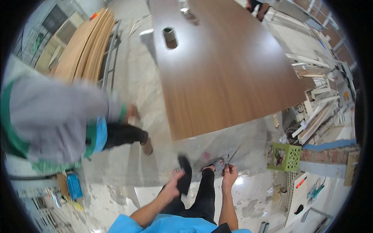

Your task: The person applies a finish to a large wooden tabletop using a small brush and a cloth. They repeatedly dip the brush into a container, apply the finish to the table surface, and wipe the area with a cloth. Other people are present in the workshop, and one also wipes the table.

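Observation:
My left hand (pixel 172 188) is closed at the side of a flat black piece (pixel 186 175) with a rounded upper end, smeared by motion, so its kind cannot be made out. In front of my right leg, my right hand (pixel 230 178) pinches a thin stick-like tool (pixel 228 158) that points upward; its tip is too small to name. Beyond both hands stands a large brown wood-grain panel (pixel 229 85) with a glossy top. On it are a dark green-rimmed can (pixel 168 34) and a clear bottle (pixel 183 5).
A blurred co-worker in a grey top (pixel 58 116) walks at the left. Stacked wooden boards (pixel 83 46) lean behind them. To my right are a green plastic crate (pixel 286 157) and a heap of wood offcuts (pixel 316 112). Another person's hand (pixel 263 11) shows at the far edge.

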`<state>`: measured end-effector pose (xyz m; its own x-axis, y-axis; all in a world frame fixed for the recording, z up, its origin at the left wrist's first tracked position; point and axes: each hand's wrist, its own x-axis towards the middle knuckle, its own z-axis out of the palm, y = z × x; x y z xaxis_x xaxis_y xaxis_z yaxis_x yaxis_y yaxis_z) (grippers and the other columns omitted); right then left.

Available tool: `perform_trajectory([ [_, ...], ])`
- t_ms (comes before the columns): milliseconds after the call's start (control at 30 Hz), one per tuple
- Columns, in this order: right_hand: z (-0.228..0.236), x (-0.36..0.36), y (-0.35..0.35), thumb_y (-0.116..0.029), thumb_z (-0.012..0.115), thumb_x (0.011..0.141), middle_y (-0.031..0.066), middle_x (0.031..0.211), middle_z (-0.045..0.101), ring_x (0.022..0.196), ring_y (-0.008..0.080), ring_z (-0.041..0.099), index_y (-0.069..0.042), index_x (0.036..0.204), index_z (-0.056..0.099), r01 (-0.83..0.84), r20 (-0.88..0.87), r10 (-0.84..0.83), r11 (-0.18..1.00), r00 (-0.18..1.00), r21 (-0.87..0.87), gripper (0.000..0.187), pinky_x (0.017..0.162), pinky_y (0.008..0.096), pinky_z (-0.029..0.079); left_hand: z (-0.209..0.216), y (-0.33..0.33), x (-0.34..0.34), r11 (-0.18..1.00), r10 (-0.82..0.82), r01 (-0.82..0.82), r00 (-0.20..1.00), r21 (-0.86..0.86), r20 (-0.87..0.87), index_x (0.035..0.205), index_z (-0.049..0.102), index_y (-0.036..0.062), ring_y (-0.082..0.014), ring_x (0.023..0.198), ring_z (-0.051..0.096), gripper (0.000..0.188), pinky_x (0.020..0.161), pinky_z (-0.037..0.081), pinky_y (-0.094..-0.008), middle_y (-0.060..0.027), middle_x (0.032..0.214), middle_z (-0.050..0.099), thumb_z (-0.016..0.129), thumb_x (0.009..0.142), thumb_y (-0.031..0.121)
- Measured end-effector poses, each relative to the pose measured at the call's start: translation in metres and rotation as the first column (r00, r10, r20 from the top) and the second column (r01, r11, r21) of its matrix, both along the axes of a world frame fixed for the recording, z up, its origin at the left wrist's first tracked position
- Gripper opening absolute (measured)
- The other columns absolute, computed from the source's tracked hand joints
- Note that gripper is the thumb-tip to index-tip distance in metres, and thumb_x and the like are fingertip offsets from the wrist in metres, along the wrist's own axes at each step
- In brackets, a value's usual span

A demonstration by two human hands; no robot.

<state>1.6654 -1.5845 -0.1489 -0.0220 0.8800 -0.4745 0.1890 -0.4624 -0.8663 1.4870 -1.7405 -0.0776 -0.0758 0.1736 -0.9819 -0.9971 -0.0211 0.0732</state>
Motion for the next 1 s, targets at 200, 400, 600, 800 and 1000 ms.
perform_trajectory([
  [200, 0.032, 0.044, 0.064, -0.012, 0.064, 0.096, 0.0015, 0.069, 0.059, 0.056, 0.0061, 0.050, 0.000, 0.092, 0.063, 0.189, -0.090, -0.185, 0.981, 0.979, 0.044, 0.012, 0.049, 0.0215, 0.039, 0.116, 0.023, -0.001, 0.786, -0.181, 0.446, 0.828, 0.428, -0.531, 0.112, 0.064, -0.0003, -0.0159, 0.098, 0.063, 0.028, 0.086, 0.050, -0.0280, -0.0090, 0.112, 0.066, 0.065, 0.087, 0.012],
  [400, 0.061, 0.111, 0.149, -0.010, 0.062, 0.096, 0.0005, 0.068, 0.057, 0.054, 0.0063, 0.049, -0.001, 0.093, 0.063, 0.261, -0.042, -0.258, 0.956, 0.965, 0.130, 0.010, 0.049, 0.0212, 0.038, 0.139, 0.116, -0.025, 0.938, -0.344, -0.089, -0.341, -0.335, -0.875, 0.091, 0.053, -0.0033, -0.0267, 0.097, 0.058, 0.014, 0.089, 0.045, -0.0341, -0.0189, 0.111, 0.059, 0.061, 0.080, -0.002],
  [600, 0.085, 0.166, 0.232, -0.011, 0.063, 0.096, 0.0006, 0.070, 0.057, 0.056, 0.0061, 0.048, -0.001, 0.095, 0.062, 0.298, -0.060, -0.292, 0.937, 0.955, 0.181, 0.010, 0.051, 0.0211, 0.039, 0.082, 0.202, -0.021, 0.556, -0.581, -0.002, -0.717, -0.831, -0.387, 0.079, 0.053, 0.0030, -0.0437, 0.105, 0.054, 0.021, 0.085, 0.042, -0.0522, -0.0248, 0.105, 0.058, 0.069, 0.079, 0.017],
  [800, 0.109, 0.175, 0.280, -0.010, 0.062, 0.096, 0.0009, 0.070, 0.056, 0.057, 0.0070, 0.047, 0.000, 0.093, 0.062, 0.441, -0.078, -0.436, 0.862, 0.896, 0.248, 0.011, 0.051, 0.0220, 0.038, 0.036, 0.485, 0.148, 0.756, -0.191, 0.152, -0.880, -0.637, -0.436, 0.091, 0.063, 0.0047, -0.0349, 0.105, 0.055, 0.019, 0.080, 0.039, -0.0499, -0.0169, 0.111, 0.060, 0.061, 0.077, 0.018],
  [1000, 0.141, 0.229, 0.328, -0.009, 0.062, 0.094, -0.0004, 0.071, 0.056, 0.059, 0.0071, 0.047, -0.001, 0.095, 0.062, 0.552, -0.015, -0.605, 0.716, 0.796, 0.428, 0.007, 0.052, 0.0224, 0.037, 0.085, 0.636, 0.191, 0.677, 0.025, 0.342, -0.896, -0.652, -0.444, 0.078, 0.060, 0.0108, -0.0239, 0.093, 0.056, 0.005, 0.078, 0.041, -0.0405, -0.0071, 0.083, 0.056, 0.059, 0.080, 0.016],
])
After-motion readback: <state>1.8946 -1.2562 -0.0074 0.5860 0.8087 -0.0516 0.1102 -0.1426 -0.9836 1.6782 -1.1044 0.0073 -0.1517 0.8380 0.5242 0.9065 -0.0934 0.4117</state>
